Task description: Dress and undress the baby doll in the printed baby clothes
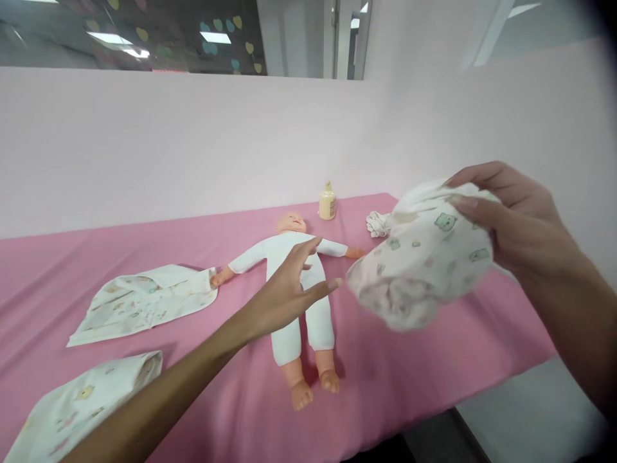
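Note:
My right hand (pixel 506 212) pinches the upper edge of a white cloth printed with green and pink animals (pixel 429 257), held in the air over the right side of the table. The cloth hangs bunched, so its exact kind is unclear. My left hand (pixel 299 283) hovers above a baby doll (pixel 284 328), fingers spread and holding nothing. Its fingertips point toward the cloth with a gap between. The doll lies on its back in a white suit, arms stretched out, feet bare. My left forearm and hand hide part of its torso.
A pink sheet (pixel 385 386) covers the table. Two printed cloths, one flat (pixel 144 302) and one folded (pixel 87 399), lie at left. A pump bottle (pixel 327 202) stands behind the doll near the wall (pixel 193 148). A crumpled white cloth (pixel 377 224) sits at the back right.

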### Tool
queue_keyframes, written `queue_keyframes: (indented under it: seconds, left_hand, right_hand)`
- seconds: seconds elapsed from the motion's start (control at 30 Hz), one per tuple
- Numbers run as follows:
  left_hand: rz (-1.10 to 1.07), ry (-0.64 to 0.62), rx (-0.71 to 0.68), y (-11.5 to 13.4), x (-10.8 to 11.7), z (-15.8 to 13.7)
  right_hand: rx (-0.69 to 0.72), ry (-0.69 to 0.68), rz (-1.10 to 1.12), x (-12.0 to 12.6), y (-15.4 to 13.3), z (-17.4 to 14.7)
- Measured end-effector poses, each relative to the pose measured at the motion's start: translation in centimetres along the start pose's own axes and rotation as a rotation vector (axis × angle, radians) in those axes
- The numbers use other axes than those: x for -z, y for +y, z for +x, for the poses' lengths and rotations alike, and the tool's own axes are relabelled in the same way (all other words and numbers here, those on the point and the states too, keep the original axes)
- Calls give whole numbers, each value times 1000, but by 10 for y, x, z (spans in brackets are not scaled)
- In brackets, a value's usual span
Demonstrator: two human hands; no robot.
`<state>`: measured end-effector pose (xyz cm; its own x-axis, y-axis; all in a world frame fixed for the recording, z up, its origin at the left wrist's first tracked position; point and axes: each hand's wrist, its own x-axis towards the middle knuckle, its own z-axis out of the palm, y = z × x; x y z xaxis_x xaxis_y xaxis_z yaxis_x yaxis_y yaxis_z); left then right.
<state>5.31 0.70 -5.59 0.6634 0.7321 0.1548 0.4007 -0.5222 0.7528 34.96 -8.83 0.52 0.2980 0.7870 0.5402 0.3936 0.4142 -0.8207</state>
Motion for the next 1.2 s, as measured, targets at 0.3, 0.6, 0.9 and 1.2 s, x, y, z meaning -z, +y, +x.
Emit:
queue_keyframes:
  seconds: [0.3, 0.6, 0.9, 1.2]
  left_hand:
    - [-259, -274, -26, 36, 11, 3]
    - [520, 281, -92, 49, 59, -31]
    - [893, 610, -255, 66, 82, -49]
    - [719, 552, -107, 46, 110, -107]
  right_hand:
    - [-20, -500, 295, -36, 1, -7]
    - [13, -536, -255, -56, 5, -12]
    - [54, -369, -486, -78, -7, -8]
    - [217, -240, -608, -71, -12, -15]
